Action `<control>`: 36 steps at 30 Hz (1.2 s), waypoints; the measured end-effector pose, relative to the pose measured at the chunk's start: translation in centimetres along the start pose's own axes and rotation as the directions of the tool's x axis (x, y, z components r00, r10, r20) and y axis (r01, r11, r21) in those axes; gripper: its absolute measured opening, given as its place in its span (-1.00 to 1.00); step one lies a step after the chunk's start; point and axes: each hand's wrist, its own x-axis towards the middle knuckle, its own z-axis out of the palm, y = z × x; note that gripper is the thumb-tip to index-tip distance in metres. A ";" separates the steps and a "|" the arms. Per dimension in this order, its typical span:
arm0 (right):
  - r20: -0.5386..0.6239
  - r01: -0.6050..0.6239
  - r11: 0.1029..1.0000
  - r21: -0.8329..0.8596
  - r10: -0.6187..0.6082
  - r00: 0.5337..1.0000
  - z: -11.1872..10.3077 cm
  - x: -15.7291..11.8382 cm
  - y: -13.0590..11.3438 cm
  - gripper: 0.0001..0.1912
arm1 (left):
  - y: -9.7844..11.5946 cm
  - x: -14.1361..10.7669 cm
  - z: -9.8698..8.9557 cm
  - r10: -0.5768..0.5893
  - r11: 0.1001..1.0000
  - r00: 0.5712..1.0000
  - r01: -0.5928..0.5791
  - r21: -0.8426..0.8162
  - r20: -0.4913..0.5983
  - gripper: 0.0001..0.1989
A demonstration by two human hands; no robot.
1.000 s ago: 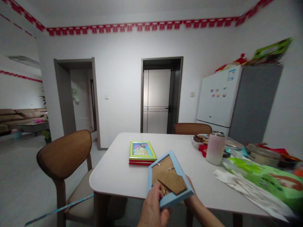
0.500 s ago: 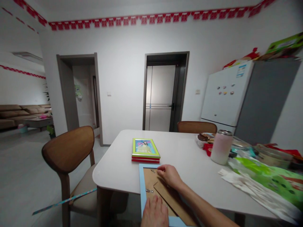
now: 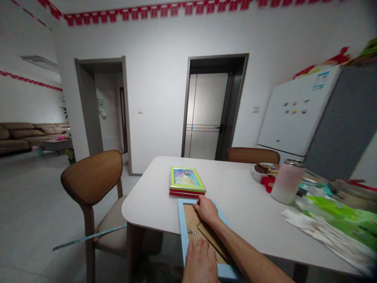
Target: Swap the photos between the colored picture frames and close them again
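A light blue picture frame (image 3: 183, 232) lies back up at the near table edge, showing its brown backing board (image 3: 190, 217). A brown stand flap (image 3: 212, 237) slants across the board. One small metal clip (image 3: 192, 232) shows at the left side. My left hand (image 3: 202, 259) rests flat on the near part of the backing, fingers stretched out. My right hand (image 3: 206, 211) is closed, its bent fingertips pressed to the frame's far end; they cover the clip there. Just beyond stands a stack of frames, a green one (image 3: 186, 180) with a picture over red ones (image 3: 185, 193).
The white table (image 3: 235, 188) also carries a pink and white bottle (image 3: 288, 182), a white cloth (image 3: 321, 236), a green package (image 3: 344, 214) and food containers on the right. A brown chair (image 3: 94, 179) is at the left, with a patterned strip (image 3: 88, 237) across it.
The view has turned slightly, so the room sits differently in it. My right fingers have shifted over the far clip, which showed before. My left hand stays flat on the frame.
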 end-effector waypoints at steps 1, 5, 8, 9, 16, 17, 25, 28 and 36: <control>-0.005 0.004 0.999 0.037 -0.003 1.000 -0.3 0.0 -0.2 -0.74 | -0.3 0.1 0.2 0.002 1.000 1.000 -0.002 -0.005 -0.001 -0.37; -0.025 0.021 0.974 0.225 -0.016 1.000 -3.1 0.6 0.3 -0.71 | -2.5 0.9 1.7 0.019 0.997 0.995 -0.026 -0.070 -0.102 -0.63; -0.052 -0.012 0.935 0.354 0.033 0.998 -6.4 0.5 2.9 -0.65 | -3.8 1.0 2.1 0.109 0.985 0.970 -0.135 -0.108 -0.217 -0.61; -0.064 -0.038 0.923 0.384 0.067 0.996 -7.3 -0.1 3.8 -0.63 | -3.9 0.9 1.9 0.156 0.974 0.956 -0.190 -0.120 -0.250 -0.53; 0.421 -0.392 0.345 0.853 -0.010 0.907 -5.0 -10.6 2.4 -0.51 | 0.7 0.5 1.1 0.019 0.711 0.796 -0.436 -0.552 -0.605 -0.62; 0.370 -0.353 0.283 0.892 -0.007 0.929 -4.3 -11.4 1.6 -0.52 | 1.5 0.8 0.9 -0.018 0.649 0.786 -0.461 -0.605 -0.619 -0.69; -0.010 -0.301 0.653 0.695 0.428 0.904 -10.8 -5.2 9.2 -0.39 | 3.3 5.6 -2.5 -0.029 0.430 0.855 -0.458 -0.778 -0.519 -0.44; -0.065 -0.286 0.876 0.389 0.336 0.940 -13.9 -2.0 13.9 -0.50 | 3.1 8.4 -0.6 -0.003 0.638 0.919 -0.302 -0.708 -0.395 -0.49; -0.073 -0.255 0.966 0.037 0.257 0.964 -13.3 1.1 18.7 -0.73 | 2.4 12.4 3.3 -0.085 0.848 0.935 -0.114 -0.518 -0.345 -0.59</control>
